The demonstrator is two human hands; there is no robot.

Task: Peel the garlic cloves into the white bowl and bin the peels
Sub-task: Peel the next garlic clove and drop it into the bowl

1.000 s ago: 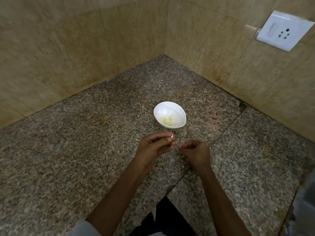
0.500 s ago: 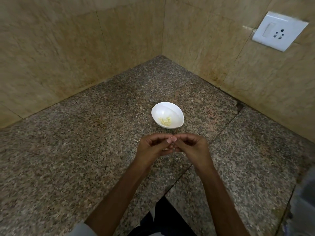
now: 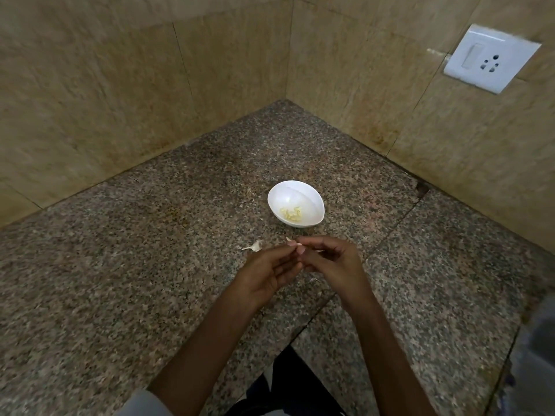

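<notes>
A white bowl (image 3: 295,203) stands on the granite counter (image 3: 150,280) and holds several pale peeled garlic cloves (image 3: 291,214). Just in front of the bowl my two hands meet above the counter. My left hand (image 3: 270,273) and my right hand (image 3: 332,262) both pinch a small garlic clove (image 3: 292,242) at their fingertips; most of it is hidden by the fingers. A loose clove or piece of peel (image 3: 254,246) lies on the counter left of my hands.
Tiled walls form a corner behind the bowl. A white switch and socket plate (image 3: 489,58) sits on the right wall. The counter's front edge runs near my forearms, with dark clothing (image 3: 288,382) below. A blurred grey object (image 3: 537,355) is at the right edge.
My right hand came in from the right to meet my left hand, and both now pinch the clove. A loose piece has come into sight on the counter to their left.
</notes>
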